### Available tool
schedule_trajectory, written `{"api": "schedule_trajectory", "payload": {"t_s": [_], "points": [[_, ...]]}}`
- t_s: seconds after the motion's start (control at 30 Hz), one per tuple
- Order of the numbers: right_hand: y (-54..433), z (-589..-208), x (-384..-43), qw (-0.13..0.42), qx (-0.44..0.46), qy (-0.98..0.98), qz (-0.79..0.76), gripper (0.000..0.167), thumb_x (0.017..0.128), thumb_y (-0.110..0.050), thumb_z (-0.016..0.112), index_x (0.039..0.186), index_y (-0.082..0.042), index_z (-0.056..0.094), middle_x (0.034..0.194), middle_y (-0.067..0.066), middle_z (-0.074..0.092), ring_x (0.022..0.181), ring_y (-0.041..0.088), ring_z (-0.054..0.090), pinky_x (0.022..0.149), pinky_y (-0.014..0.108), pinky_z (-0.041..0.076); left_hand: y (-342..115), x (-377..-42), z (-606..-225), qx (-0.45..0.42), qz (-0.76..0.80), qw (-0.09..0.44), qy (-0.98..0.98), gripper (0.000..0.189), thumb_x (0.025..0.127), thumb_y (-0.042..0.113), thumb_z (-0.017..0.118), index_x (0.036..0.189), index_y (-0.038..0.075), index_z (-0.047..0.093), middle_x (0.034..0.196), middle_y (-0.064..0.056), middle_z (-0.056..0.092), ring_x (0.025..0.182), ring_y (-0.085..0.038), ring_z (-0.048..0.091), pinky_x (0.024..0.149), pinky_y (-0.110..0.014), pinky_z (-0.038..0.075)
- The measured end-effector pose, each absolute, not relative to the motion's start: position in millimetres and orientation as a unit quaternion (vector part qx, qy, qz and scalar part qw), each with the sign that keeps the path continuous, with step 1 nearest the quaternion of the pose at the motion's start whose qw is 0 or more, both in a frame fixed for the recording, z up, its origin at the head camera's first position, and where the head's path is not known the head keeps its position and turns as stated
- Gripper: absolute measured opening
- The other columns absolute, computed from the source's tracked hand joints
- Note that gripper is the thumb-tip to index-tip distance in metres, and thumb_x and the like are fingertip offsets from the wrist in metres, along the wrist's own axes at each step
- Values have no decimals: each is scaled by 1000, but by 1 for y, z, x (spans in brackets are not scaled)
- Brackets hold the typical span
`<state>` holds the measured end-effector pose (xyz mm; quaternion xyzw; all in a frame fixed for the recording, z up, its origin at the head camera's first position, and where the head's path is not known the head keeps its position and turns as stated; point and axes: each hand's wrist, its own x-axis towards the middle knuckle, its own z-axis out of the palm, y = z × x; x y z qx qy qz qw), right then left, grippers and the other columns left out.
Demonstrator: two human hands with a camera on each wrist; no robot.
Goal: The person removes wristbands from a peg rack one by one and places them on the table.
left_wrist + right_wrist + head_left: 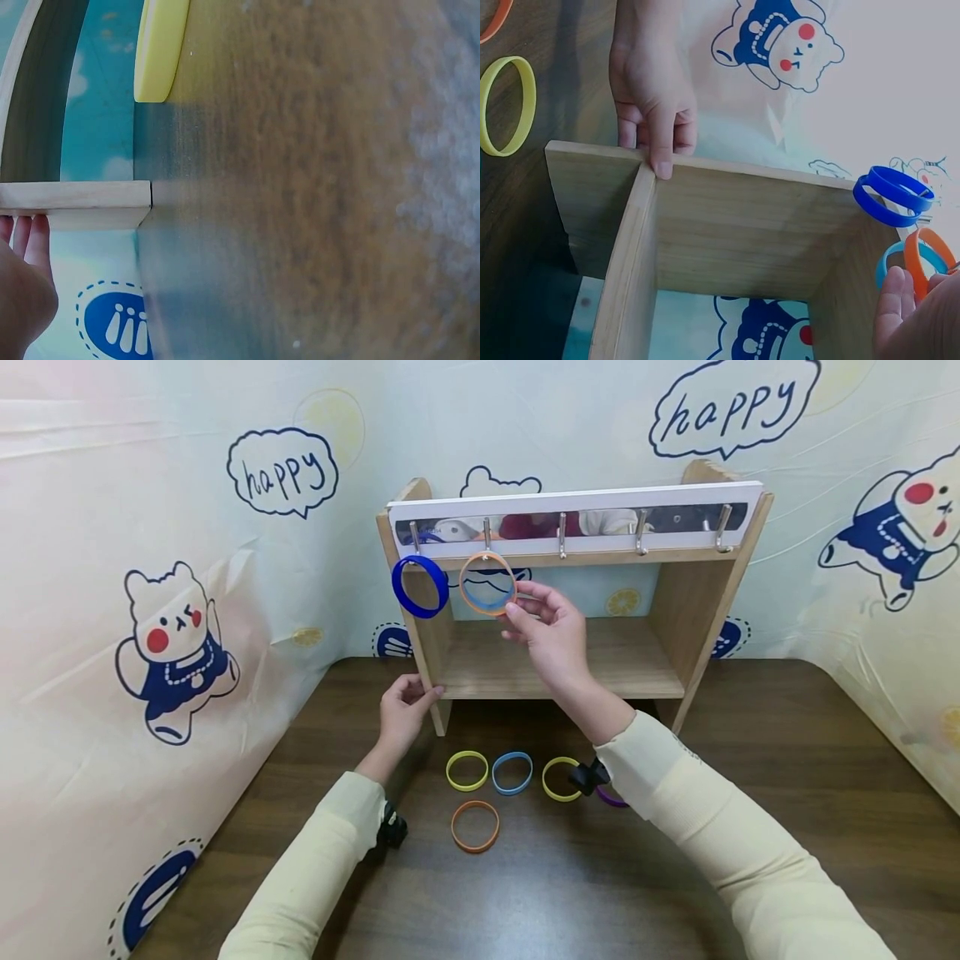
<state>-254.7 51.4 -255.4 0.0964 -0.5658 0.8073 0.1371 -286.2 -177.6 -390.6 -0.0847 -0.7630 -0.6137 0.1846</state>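
My right hand (553, 631) pinches an orange silicone wristband (461, 583) between thumb and fingers, in front of the second hook (487, 533) from the left. A light blue wristband (883, 264) shows just behind the orange one, overlapped by it. Two dark blue wristbands (881, 208) hang together at the leftmost hook, clearest in the right wrist view. My left hand (402, 714) grips the front edge of the left side panel (735, 171) of a wooden shelf, thumb on the inner side and fingers outside.
On the dark wood table (525, 893) before the shelf lie yellow (467, 788), light blue (512, 792) and orange (476, 850) wristbands. Another yellow band (552, 793) and a purple one (612, 800) lie partly under the right forearm. More hooks (641, 533) line the rail rightward.
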Motion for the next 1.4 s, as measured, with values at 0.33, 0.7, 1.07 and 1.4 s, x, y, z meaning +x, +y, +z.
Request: {"api": "schedule_trajectory", "payload": {"t_s": [0.33,0.7,1.07,1.4], "points": [[51,-252,-252,138,96,-550,818,28,89,0,68,117,-4,65,106,22,63,84,22,70,72,31,57,-178,-287,-393,-83,-612,183,-765,28,87,9,74,107,-8,63,101,-24,65,90,-26,59,70,-20,51],[52,-246,-243,143,103,-528,831,25,90,2,66,114,-2,65,102,19,63,86,25,70,72,32,57,-180,-291,-397,-84,-606,190,-768,28,87,9,74,107,-8,63,102,-23,65,91,-28,60,70,-20,51],[59,-256,-227,126,139,-541,820,27,91,1,66,117,-2,63,102,19,63,85,21,66,74,34,57,-186,-311,-420,-76,-617,201,-757,32,84,19,78,105,-1,65,100,-19,66,92,-29,59,71,-21,50],[78,-285,-212,76,125,-578,803,28,91,0,66,119,-1,61,104,21,62,87,24,68,75,34,56,-186,-311,-418,-69,-616,198,-759,32,84,20,78,106,0,65,99,-14,66,91,-22,59,72,-23,51]]}}
